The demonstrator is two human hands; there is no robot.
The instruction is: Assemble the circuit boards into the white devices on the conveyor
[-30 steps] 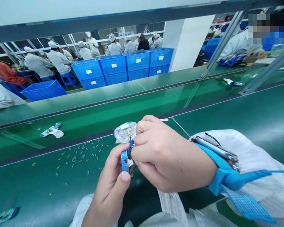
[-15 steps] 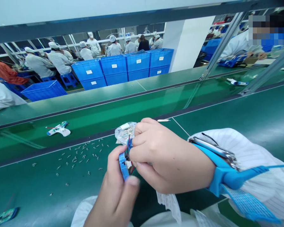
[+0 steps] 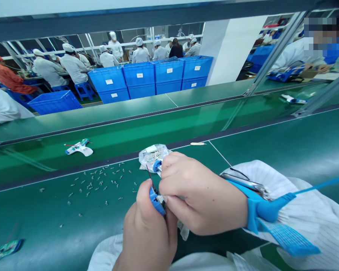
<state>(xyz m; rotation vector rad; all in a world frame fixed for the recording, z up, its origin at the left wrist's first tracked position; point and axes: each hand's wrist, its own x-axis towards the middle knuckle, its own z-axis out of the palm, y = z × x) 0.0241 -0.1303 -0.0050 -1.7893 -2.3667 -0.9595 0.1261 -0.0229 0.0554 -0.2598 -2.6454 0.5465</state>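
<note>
Both my hands meet low in the middle of the view over the green bench. My left hand [image 3: 147, 233] is closed round a small blue plastic part [image 3: 157, 200] with red and black wires. My right hand [image 3: 197, 195] is closed too, its fingertips pinching at the top of that same part. A blue wrist strap [image 3: 260, 214] with a coiled cord sits on my right wrist. Just beyond my fingers lies a small clear bag [image 3: 152, 156] of tiny parts.
Several small metal pieces [image 3: 98, 182] are scattered on the bench to the left. A white and blue item [image 3: 79, 148] rides the conveyor belt; another [image 3: 292, 99] lies far right. A green circuit board [image 3: 8, 248] sits at lower left. Blue crates [image 3: 152, 77] and white-coated workers stand beyond.
My left hand has turned and risen over the blue part, hiding more of it. The white and blue item on the belt has moved to the right. The view has shifted slightly.
</note>
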